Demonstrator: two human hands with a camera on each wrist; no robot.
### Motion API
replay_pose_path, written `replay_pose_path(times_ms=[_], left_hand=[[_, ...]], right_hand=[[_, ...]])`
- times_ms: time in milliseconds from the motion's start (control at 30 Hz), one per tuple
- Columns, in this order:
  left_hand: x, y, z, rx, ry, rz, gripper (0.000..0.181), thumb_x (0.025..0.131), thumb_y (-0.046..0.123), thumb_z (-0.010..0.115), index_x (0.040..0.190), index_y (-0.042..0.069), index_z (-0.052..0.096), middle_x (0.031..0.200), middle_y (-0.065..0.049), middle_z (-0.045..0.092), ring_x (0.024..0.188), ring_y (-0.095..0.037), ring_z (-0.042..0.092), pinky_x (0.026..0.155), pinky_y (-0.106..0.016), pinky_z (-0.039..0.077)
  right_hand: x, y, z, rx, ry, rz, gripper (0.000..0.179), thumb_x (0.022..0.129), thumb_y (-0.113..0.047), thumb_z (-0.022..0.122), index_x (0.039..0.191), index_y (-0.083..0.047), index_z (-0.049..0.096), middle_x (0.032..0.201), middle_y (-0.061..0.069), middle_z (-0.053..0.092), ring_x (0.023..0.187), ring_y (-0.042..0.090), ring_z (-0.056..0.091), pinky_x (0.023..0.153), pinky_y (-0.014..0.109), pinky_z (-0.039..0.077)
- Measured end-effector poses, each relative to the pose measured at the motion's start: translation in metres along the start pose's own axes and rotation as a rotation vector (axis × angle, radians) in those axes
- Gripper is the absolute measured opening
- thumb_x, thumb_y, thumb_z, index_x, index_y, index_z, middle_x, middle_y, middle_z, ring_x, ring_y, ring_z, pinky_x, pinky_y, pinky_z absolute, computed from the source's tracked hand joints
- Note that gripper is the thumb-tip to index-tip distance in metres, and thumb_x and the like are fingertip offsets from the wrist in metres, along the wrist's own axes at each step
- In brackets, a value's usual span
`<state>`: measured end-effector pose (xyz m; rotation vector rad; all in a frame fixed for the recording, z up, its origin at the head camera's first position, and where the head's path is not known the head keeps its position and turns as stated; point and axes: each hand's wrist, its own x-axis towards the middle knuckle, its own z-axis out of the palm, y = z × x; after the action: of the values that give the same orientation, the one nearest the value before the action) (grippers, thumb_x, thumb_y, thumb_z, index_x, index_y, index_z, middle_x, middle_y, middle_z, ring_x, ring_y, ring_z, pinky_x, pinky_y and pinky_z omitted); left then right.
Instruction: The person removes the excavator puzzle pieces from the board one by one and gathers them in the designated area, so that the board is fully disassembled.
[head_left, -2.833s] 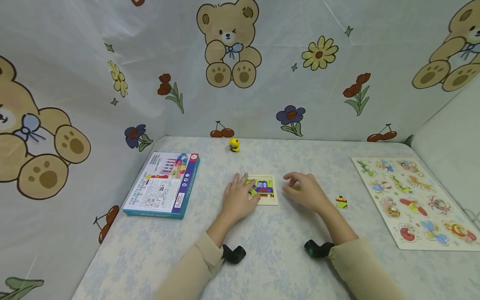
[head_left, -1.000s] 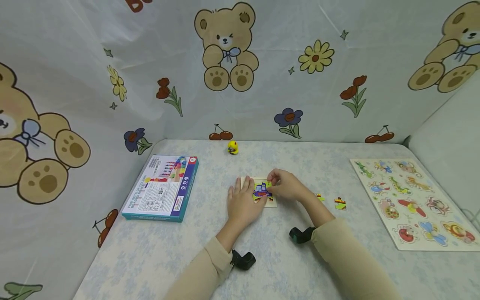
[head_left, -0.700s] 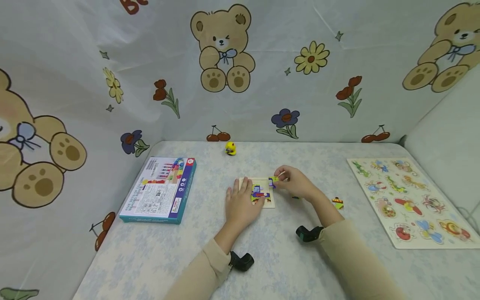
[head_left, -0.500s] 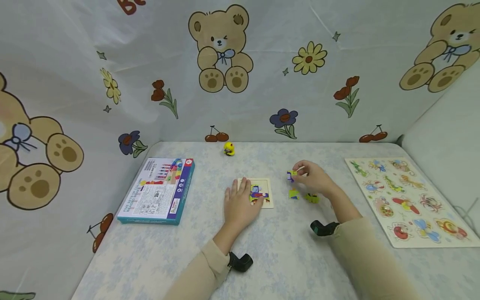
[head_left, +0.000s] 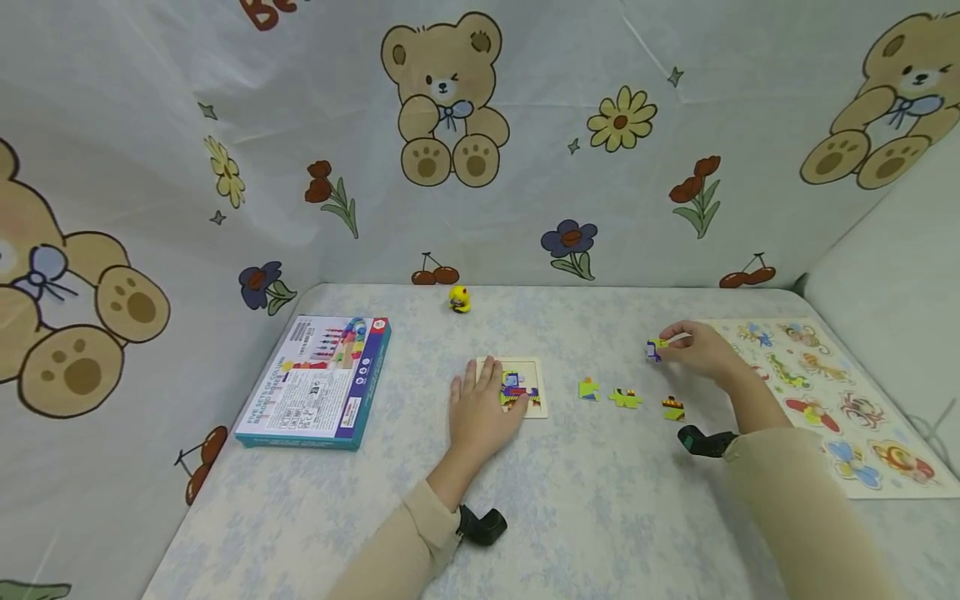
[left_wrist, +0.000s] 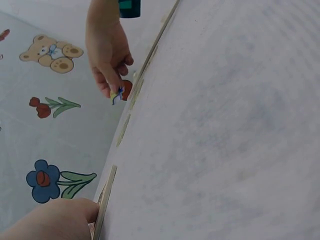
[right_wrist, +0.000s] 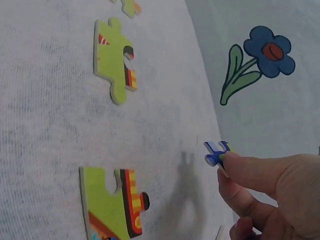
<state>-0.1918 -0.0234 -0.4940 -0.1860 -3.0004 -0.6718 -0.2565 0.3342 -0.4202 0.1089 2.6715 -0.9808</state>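
Observation:
My left hand [head_left: 480, 421] rests with straight fingers over the left part of a small framed jigsaw puzzle [head_left: 543, 387]. A purple picture shows on its uncovered part. In the left wrist view, the thumb of the left hand [left_wrist: 55, 220] lies at the frame's edge. My right hand [head_left: 701, 352] pinches a blue, white and yellow-green puzzle piece [right_wrist: 216, 154] between thumb and fingers, raised off the table. Three loose pieces lie right of the frame: a green-blue piece [head_left: 588, 389], a green piece [head_left: 625, 398] and a green, red and yellow piece [head_left: 672, 408].
A large board with animal pictures [head_left: 825, 400] lies at the right, partly behind the right arm. A flat blue-edged box [head_left: 315, 383] lies at the left. At the back edge stands a small yellow duck [head_left: 460, 299]. A printed cloth [head_left: 517, 125] hangs behind the table.
My right hand has lifted the puzzle piece from the frame and carried it right, near the animal board. The loose pieces it hid now show. My left hand stays on the frame.

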Motion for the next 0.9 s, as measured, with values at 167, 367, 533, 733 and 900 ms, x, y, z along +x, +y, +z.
replay_pose_path(times_ms=[167,367,533,733,900], left_hand=[[0.0,0.001,0.0,-0.005,-0.003,-0.003,0.079,0.094,0.063,0.046,0.156,0.016,0.033,0.165,-0.001,0.025,0.155,-0.027,0.014,0.125,-0.054,0.011],[0.0,0.0,0.0,-0.006,0.004,-0.002,0.078,0.094,0.062,0.047,0.155,0.016,0.035,0.164,-0.001,0.026,0.155,-0.028,0.014,0.125,-0.055,0.011],[0.001,0.0,0.001,0.0,0.008,0.006,0.076,0.095,0.061,0.046,0.155,0.016,0.035,0.164,-0.001,0.026,0.155,-0.028,0.014,0.125,-0.055,0.011],[0.001,0.0,-0.001,-0.007,0.0,0.019,0.075,0.096,0.06,0.047,0.155,0.015,0.036,0.165,-0.003,0.025,0.155,-0.03,0.015,0.124,-0.056,0.012],[0.0,-0.001,-0.007,-0.028,-0.012,0.026,0.076,0.096,0.06,0.047,0.155,0.013,0.036,0.165,-0.005,0.025,0.154,-0.03,0.017,0.124,-0.056,0.014]], right_hand=[[-0.002,0.012,-0.001,-0.076,-0.037,-0.018,0.038,0.096,-0.027,0.064,0.124,-0.004,0.055,0.111,0.015,0.062,0.096,0.026,0.053,0.072,0.031,0.043],[-0.001,0.016,0.001,-0.175,-0.015,-0.033,0.03,0.094,-0.023,0.066,0.114,-0.003,0.058,0.103,0.015,0.063,0.088,0.025,0.056,0.067,0.029,0.044],[-0.002,0.016,0.004,-0.244,-0.009,-0.037,0.028,0.093,-0.024,0.066,0.111,-0.003,0.059,0.101,0.016,0.061,0.085,0.025,0.055,0.066,0.031,0.045],[-0.005,0.013,0.007,-0.298,0.01,-0.023,0.03,0.094,-0.028,0.065,0.111,-0.004,0.059,0.103,0.018,0.06,0.084,0.026,0.055,0.066,0.033,0.045],[-0.009,-0.001,0.016,-0.267,0.073,-0.069,0.033,0.095,-0.029,0.064,0.118,-0.005,0.058,0.101,0.016,0.057,0.08,0.025,0.053,0.061,0.032,0.043]])
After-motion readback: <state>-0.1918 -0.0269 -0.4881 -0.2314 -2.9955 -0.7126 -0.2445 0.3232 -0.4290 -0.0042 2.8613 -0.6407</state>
